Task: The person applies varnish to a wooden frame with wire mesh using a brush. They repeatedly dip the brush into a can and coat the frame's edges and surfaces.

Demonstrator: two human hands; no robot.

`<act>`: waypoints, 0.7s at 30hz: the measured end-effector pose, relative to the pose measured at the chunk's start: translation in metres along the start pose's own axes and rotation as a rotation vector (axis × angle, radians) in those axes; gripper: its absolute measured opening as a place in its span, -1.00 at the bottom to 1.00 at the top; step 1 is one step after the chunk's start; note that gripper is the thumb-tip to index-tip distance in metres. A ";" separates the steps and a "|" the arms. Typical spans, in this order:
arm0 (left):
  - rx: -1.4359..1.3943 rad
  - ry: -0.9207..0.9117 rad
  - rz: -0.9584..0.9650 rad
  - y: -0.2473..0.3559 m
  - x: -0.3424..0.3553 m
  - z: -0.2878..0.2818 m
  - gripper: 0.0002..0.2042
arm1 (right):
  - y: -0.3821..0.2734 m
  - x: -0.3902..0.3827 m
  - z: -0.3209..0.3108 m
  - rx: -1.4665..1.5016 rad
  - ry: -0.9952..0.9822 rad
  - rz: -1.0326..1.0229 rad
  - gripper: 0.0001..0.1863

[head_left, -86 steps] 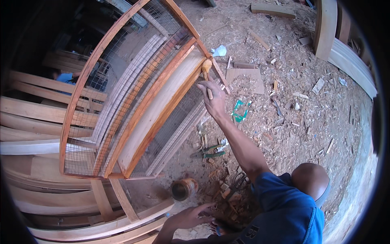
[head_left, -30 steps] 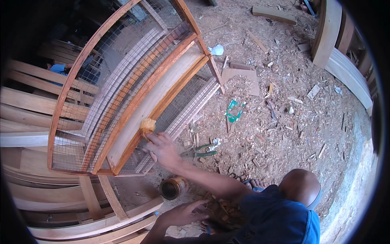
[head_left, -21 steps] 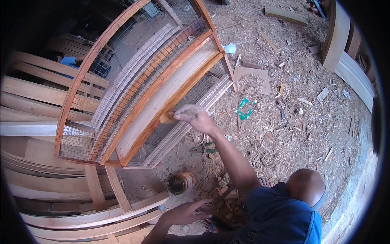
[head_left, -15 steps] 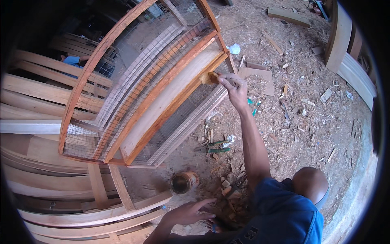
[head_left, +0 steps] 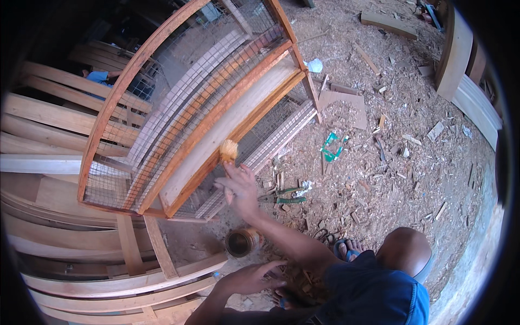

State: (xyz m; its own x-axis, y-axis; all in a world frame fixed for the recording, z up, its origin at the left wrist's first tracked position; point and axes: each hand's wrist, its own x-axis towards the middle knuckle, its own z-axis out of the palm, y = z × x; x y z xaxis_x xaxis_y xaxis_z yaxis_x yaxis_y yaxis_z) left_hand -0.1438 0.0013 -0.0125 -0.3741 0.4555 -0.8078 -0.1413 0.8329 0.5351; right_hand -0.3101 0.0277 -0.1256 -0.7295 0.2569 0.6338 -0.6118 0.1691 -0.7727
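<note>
– Coating the orange rail (head_left: 195, 184): how is the brush (head_left: 229, 147) best drawn?

– Lengthwise and lightly; it is gripped at the rail by the right hand (head_left: 238, 189). The left hand (head_left: 253, 278) is held empty, fingers parted.

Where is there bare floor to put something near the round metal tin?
Barest: the dusty floor patch between the tin, the orange-brown wooden mesh frame and the pale wooden slats. Crowded: right of the tin, with green-handled pliers, a sandalled foot and scattered wood shavings.
</note>
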 end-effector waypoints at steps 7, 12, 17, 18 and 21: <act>0.108 0.141 0.048 -0.002 -0.020 0.009 -0.40 | -0.065 -0.065 0.035 0.604 -0.657 0.121 -0.82; 0.081 0.476 0.211 0.005 -0.043 0.015 -0.45 | -0.055 -0.001 0.001 0.261 -1.097 0.113 -0.78; 0.359 0.835 0.542 0.020 -0.069 0.027 -0.54 | -0.059 0.095 -0.014 -0.656 -1.805 -0.184 -0.61; 0.418 0.813 0.524 0.020 -0.074 0.030 -0.50 | -0.059 0.107 -0.025 -0.813 -1.807 -0.228 -0.57; 0.490 0.762 0.551 0.019 -0.083 0.050 -0.51 | -0.056 0.122 -0.063 -1.073 -1.687 -0.301 -0.50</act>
State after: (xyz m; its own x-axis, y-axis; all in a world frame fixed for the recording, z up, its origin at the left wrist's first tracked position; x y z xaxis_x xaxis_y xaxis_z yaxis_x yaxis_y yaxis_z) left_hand -0.0700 -0.0047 0.0522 -0.7737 0.6330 -0.0251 0.5444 0.6846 0.4847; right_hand -0.3456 0.1091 -0.0075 -0.5486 -0.7455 -0.3785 -0.8149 0.5781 0.0424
